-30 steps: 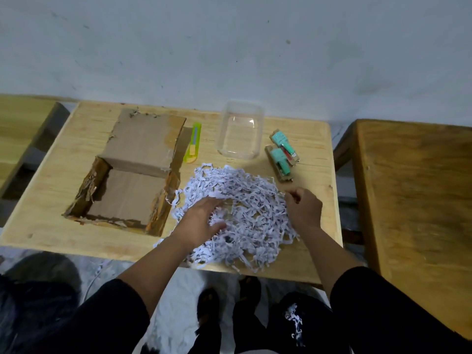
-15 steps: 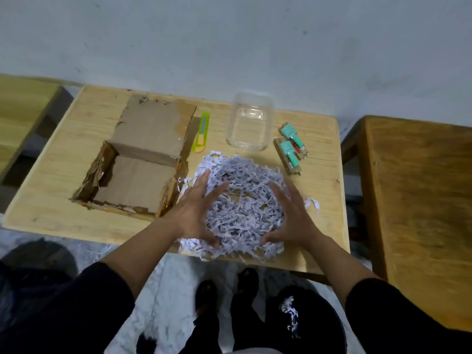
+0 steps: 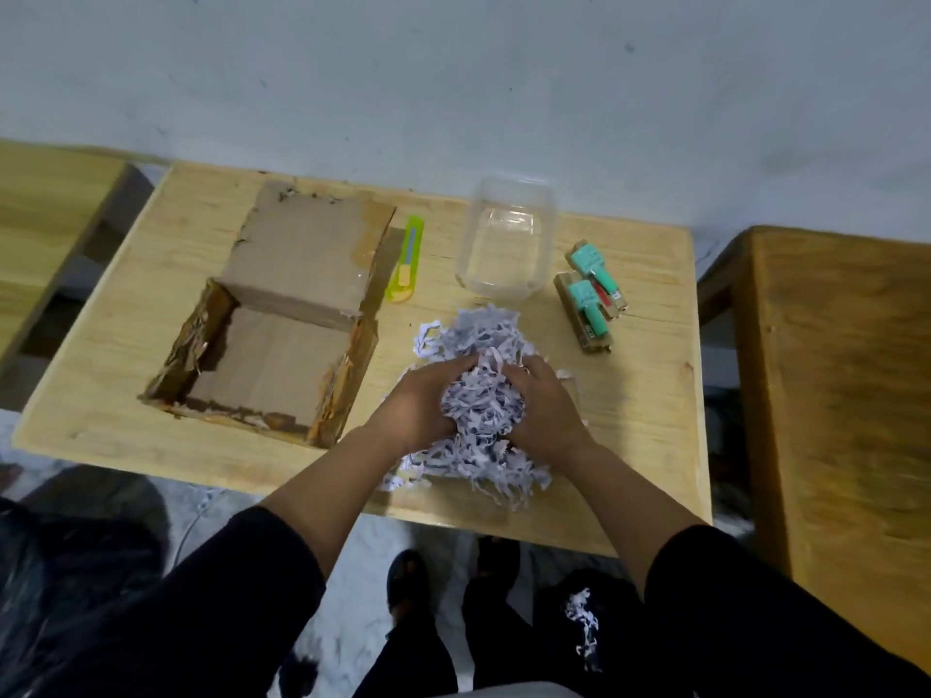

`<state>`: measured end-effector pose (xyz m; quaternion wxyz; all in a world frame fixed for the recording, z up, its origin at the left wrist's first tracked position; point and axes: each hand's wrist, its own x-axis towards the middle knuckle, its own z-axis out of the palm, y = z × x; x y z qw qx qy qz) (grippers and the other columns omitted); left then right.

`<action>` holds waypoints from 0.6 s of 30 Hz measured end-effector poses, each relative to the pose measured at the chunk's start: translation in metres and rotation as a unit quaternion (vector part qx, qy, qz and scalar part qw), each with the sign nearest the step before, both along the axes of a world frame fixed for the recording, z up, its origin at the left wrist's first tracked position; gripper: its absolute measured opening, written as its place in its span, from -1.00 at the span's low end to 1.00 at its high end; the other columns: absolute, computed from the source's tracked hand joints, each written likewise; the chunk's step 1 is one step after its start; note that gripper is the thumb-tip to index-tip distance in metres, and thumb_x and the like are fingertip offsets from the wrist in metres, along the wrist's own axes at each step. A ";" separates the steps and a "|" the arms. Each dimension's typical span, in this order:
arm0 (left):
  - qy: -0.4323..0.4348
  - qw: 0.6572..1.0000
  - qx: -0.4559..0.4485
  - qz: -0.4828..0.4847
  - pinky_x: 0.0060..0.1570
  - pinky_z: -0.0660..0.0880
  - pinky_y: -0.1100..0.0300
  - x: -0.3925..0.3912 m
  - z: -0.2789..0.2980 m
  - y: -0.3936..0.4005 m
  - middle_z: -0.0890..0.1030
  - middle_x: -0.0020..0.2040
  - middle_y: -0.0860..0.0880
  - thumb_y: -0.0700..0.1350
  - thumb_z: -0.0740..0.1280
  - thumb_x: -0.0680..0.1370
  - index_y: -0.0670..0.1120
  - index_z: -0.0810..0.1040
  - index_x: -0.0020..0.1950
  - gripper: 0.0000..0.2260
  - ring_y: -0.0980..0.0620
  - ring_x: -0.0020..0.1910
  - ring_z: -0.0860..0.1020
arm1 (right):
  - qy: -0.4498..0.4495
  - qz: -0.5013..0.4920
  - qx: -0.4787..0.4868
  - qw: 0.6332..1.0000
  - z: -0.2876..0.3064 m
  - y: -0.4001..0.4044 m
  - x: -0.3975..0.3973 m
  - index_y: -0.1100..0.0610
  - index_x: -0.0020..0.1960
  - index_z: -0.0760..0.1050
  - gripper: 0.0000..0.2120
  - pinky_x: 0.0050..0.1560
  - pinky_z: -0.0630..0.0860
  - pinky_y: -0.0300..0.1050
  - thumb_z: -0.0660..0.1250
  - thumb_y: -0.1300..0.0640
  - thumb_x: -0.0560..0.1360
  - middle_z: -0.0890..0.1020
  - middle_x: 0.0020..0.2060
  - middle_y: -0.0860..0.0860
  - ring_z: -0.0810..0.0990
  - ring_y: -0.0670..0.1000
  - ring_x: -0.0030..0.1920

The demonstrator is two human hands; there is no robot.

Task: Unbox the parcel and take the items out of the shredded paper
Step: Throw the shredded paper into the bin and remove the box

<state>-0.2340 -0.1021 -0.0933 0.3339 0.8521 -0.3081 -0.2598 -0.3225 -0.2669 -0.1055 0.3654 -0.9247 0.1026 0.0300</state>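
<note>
Both hands are cupping the shredded paper (image 3: 483, 395) from either side on the counter (image 3: 650, 395): the left hand (image 3: 418, 400) and the right hand (image 3: 546, 405) each have their grip curled closed around the heap, pressing it together. The box (image 3: 272, 355) is lying open and bare to the left. Two green-capped items (image 3: 592, 294) are lying near a clear tub (image 3: 506, 244), and a green cutter (image 3: 405, 259) is resting beside the box flap.
</note>
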 end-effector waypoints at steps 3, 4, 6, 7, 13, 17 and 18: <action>-0.010 1.000 0.007 0.009 0.11 0.26 0.41 0.001 0.005 -0.003 0.49 0.23 0.07 -0.37 0.41 0.32 0.01 0.37 0.39 -0.32 0.16 0.23 0.41 | -0.001 -0.018 -0.003 1.000 0.007 0.001 0.000 0.22 0.29 0.44 -0.46 0.09 0.32 -0.23 0.47 0.22 0.33 0.49 0.16 0.22 0.49 0.19 0.18; -0.021 1.000 0.000 0.000 0.10 0.26 0.42 0.001 0.007 -0.004 0.51 0.21 0.07 -0.36 0.42 0.32 0.00 0.40 0.37 -0.34 0.15 0.21 0.42 | -0.003 -0.025 -0.006 1.000 0.010 0.001 -0.001 0.21 0.28 0.45 -0.47 0.07 0.31 -0.24 0.46 0.20 0.33 0.50 0.14 0.22 0.50 0.18 0.17; -0.044 0.998 -0.036 -0.028 0.12 0.28 0.42 0.002 0.012 -0.004 0.57 0.22 -0.01 -0.33 0.46 0.29 -0.03 0.45 0.33 -0.37 0.07 0.21 0.50 | -0.008 -0.039 -0.012 0.999 0.018 0.004 -0.004 0.17 0.25 0.48 -0.48 0.05 0.30 -0.27 0.44 0.08 0.33 0.53 0.12 0.20 0.51 0.15 0.14; -0.055 0.996 -0.048 -0.042 0.12 0.30 0.42 0.003 0.013 -0.004 0.59 0.21 -0.05 -0.31 0.48 0.28 -0.04 0.48 0.31 -0.38 0.03 0.20 0.53 | -0.011 -0.047 -0.016 0.999 0.023 0.006 -0.005 0.16 0.24 0.49 -0.48 0.05 0.31 -0.27 0.42 0.02 0.31 0.54 0.10 0.19 0.52 0.15 0.12; -0.101 0.985 -0.084 -0.112 0.12 0.36 0.28 0.006 0.048 -0.011 0.61 0.18 -0.16 -0.21 0.50 0.35 -0.13 0.54 0.24 -0.54 -0.09 0.17 0.56 | -0.022 -0.124 -0.058 0.990 0.067 0.015 -0.020 0.15 0.16 0.53 -0.57 -0.09 0.30 -0.29 0.47 0.14 0.31 0.58 0.03 0.19 0.55 0.16 0.06; -0.121 0.973 -0.095 -0.174 0.00 0.43 0.13 -0.003 0.079 -0.021 0.66 0.02 -0.22 -0.15 0.41 0.33 -0.20 0.60 0.07 -0.67 -0.17 0.03 0.62 | -0.026 -0.190 -0.067 0.979 0.102 0.019 -0.043 0.14 0.22 0.51 -0.53 0.07 0.34 -0.23 0.45 0.25 0.32 0.54 0.11 0.18 0.51 0.13 0.15; -0.124 0.969 -0.106 -0.185 0.04 0.41 0.15 -0.006 0.082 -0.026 0.65 0.05 -0.25 -0.19 0.39 0.31 -0.23 0.58 0.11 -0.62 -0.19 0.05 0.61 | -0.031 -0.211 -0.067 0.975 0.111 0.020 -0.052 0.15 0.22 0.50 -0.52 0.06 0.33 -0.25 0.45 0.28 0.31 0.53 0.10 0.17 0.51 0.13 0.14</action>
